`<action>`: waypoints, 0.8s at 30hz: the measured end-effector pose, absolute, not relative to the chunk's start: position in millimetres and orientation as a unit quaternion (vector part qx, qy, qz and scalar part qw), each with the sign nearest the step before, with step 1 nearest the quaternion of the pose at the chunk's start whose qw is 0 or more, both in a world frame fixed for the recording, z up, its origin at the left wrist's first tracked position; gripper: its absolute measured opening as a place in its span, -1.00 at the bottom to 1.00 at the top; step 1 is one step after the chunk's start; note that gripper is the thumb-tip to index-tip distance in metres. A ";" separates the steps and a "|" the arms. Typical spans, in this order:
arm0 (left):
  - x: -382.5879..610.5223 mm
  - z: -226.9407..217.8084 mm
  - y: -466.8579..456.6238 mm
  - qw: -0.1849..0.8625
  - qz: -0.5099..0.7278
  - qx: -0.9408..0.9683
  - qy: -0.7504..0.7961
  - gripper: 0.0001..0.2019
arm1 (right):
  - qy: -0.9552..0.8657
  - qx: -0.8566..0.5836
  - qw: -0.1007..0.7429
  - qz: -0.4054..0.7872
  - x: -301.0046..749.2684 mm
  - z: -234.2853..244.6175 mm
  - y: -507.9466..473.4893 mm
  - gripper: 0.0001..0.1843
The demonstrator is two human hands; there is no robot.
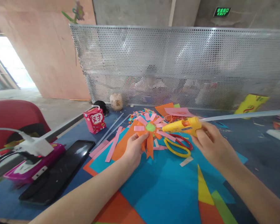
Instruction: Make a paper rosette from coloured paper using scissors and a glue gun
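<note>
Between the thumb and fingers of my left hand (135,147) is a felt flower (150,127) with a green centre, orange and pink strip petals, and notched orange tails hanging down. My right hand (211,141) grips a yellow glue gun (183,125), its nozzle pointing left close to the flower's petals. A long clear glue stick (245,115) sticks out from the gun's back end. Below the gun lie scissors (177,148) with yellow and red handles. Under both hands are blue felt sheets (163,186), with pink strips (114,144) to the left.
On the left are a black phone (58,174), a purple power strip (35,165) with a white plug, and a pink drink box (94,119). A jar (116,102) stands near the perforated metal screen (130,62). Someone sits behind it. A yellow packet (251,105) is at right.
</note>
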State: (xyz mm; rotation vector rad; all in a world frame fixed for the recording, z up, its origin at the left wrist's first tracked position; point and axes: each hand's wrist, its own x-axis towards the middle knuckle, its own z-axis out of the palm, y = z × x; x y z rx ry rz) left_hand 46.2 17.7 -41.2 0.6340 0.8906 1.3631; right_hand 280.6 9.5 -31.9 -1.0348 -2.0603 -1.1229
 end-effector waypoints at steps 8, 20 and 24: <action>46.4 -37.6 16.8 0.629 0.610 0.255 0.409 -0.96 | -0.775 -0.386 0.291 -0.406 280.3 -32.3 7.7 -0.80; 40.5 -35.9 19.8 0.586 0.656 0.258 0.400 -0.94 | -0.758 -0.376 0.302 -0.439 281.5 -26.3 12.5 -0.82; 40.4 -34.7 21.0 0.591 0.656 0.242 0.402 -0.95 | -0.706 -0.437 0.398 -0.390 287.6 -26.8 22.5 -0.73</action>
